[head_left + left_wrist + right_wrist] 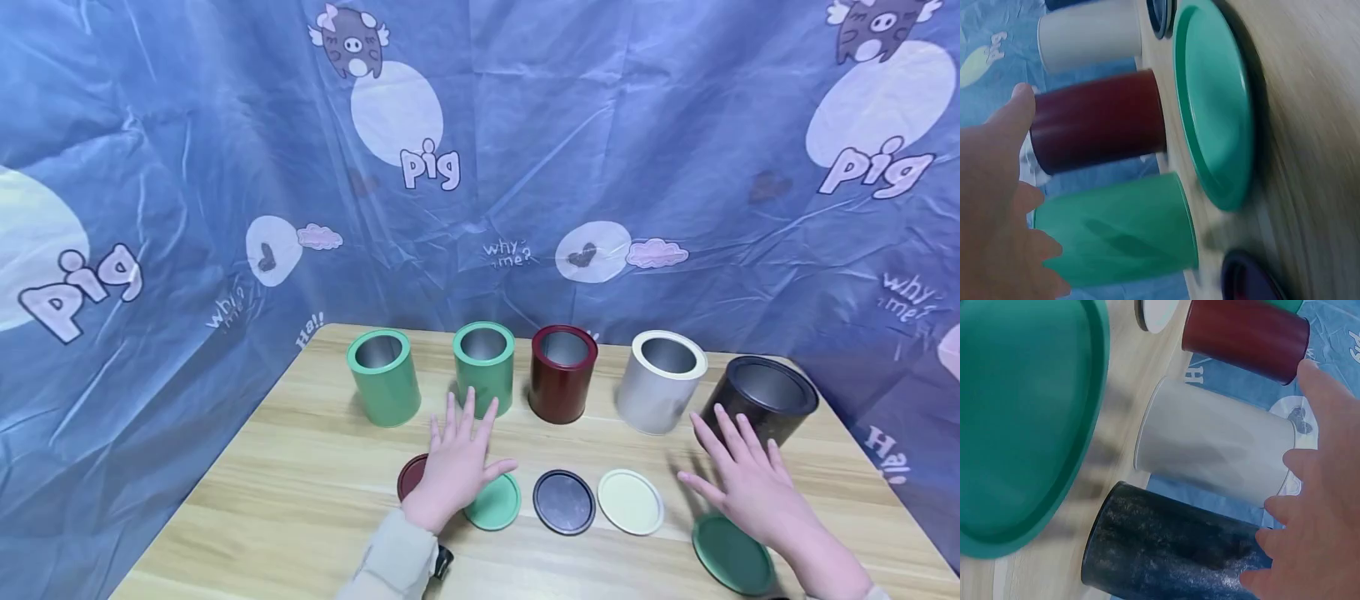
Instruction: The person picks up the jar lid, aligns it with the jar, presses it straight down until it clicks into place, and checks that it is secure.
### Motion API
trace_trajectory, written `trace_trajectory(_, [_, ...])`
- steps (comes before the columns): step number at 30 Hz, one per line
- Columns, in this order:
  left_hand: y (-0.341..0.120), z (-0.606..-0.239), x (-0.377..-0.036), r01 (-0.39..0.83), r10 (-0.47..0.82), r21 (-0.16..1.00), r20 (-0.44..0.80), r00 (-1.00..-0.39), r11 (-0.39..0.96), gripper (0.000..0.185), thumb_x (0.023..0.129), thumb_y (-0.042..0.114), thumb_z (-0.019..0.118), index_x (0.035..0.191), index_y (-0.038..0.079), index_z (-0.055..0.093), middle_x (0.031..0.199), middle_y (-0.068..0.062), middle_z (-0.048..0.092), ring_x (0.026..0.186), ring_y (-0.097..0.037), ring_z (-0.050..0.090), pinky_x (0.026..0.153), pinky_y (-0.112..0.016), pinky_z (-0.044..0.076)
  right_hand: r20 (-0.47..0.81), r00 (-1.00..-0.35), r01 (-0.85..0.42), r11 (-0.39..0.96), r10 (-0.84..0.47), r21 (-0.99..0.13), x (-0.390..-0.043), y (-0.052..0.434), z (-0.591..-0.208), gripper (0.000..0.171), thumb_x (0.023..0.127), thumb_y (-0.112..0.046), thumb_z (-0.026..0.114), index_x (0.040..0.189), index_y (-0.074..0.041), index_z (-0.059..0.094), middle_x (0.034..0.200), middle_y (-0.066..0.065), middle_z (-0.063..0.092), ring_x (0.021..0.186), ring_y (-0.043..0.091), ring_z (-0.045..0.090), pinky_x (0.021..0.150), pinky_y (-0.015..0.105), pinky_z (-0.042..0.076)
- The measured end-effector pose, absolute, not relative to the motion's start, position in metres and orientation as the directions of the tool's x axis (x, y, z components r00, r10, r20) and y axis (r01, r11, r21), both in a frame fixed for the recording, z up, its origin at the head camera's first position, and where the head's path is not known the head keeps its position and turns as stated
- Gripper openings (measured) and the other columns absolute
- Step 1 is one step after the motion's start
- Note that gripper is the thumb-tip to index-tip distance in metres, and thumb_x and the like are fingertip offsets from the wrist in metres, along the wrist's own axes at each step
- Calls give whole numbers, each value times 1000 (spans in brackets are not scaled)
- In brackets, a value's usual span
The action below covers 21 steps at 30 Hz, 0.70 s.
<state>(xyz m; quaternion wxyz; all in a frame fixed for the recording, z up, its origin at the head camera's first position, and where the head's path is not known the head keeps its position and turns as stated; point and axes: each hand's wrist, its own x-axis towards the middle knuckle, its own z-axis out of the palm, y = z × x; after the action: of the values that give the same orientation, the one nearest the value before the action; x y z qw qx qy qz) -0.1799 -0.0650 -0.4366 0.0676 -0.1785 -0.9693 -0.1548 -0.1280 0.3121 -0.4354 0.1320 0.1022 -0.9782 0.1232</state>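
Left hand point(456, 467) and right hand point(756, 492) hover, spread, near 2 green cans point(388, 387), maroon can point(561, 387), white can point(655, 398), black can point(776, 419), all cylindrical, open-topped, hollow.

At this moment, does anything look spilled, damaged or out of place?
Only the black can: its side looks mottled, possibly scuffed, in the right wrist view, unlike the smoother pale grey can beside it.

Head cam bright, even light, soft shadows on table point(292, 475). Wrist cams dimmer, blurrier: L w/ shadow on green can point(1116, 228), R w/ patchy glare on black can point(1169, 544).
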Motion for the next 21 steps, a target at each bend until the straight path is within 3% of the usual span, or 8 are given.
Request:
trace_trajectory(11, [-20, -431, -178, 498, 479, 89, 176, -860, 862, 87, 86, 68, 52, 155, 23, 23, 159, -16, 23, 144, -46, 20, 111, -66, 26, 351, -899, -344, 920, -263, -189, -122, 322, -447, 87, 87, -38, 69, 156, -20, 19, 161, 19, 13, 150, 37, 1, 116, 65, 0])
trace_trajectory(17, [10, -428, -171, 566, 560, 10, 133, -818, 824, 88, 86, 71, 48, 156, 27, 19, 160, -11, 23, 146, -40, 20, 114, -58, 28, 355, -885, -388, 898, -301, -205, -118, 330, -452, 88, 86, -33, 71, 156, -19, 19, 163, 12, 8, 151, 28, -6, 117, 59, -8])
trace_trajectory(21, [31, -431, -167, 604, 603, -8, 77, -794, 797, 86, 86, 73, 45, 155, 29, 20, 161, -8, 23, 147, -36, 21, 115, -51, 30, 345, -885, -404, 883, -312, -238, -114, 337, -455, 88, 86, -29, 71, 156, -19, 19, 162, 16, 10, 151, 25, -8, 117, 59, -10])
